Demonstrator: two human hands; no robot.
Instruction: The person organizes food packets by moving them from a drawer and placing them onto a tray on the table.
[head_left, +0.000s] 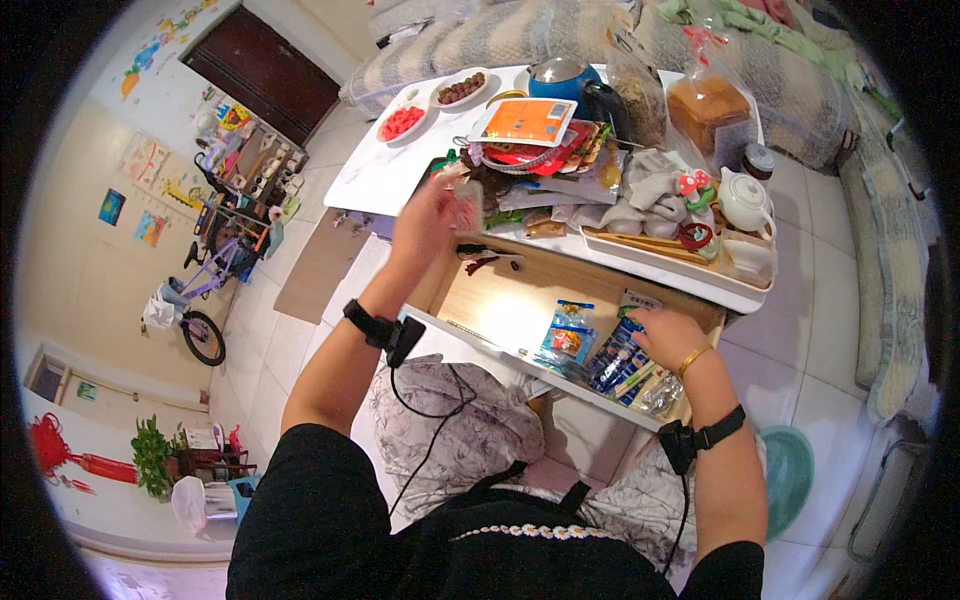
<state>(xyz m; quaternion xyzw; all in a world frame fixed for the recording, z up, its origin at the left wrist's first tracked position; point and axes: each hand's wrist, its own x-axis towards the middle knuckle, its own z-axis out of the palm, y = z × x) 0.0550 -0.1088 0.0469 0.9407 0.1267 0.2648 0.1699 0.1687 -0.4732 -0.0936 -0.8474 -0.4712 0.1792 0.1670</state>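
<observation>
My left hand (431, 214) is at the table's near edge, beside a clear plastic packet (466, 206); blur hides whether the fingers grip it. Below it an open wooden drawer (495, 289) extends from the table. My right hand (666, 334) reaches into the drawer's right end, its fingertips at a green-topped packet (636, 306); a firm hold cannot be made out. Near that hand lie dark blue printed packets (616, 356), light blue packets (570, 337) and a crumpled clear wrapper (660, 394). A few small dark items (484, 262) lie at the drawer's back left.
The white table (367, 176) bears a plate of red fruit pieces (403, 123), a plate of dark round fruit (461, 90), a blue kettle (555, 81), an orange-labelled package (525, 121), bagged bread (705, 112), a white teapot (744, 199) and a tray (675, 262). Cables hang from both wrists.
</observation>
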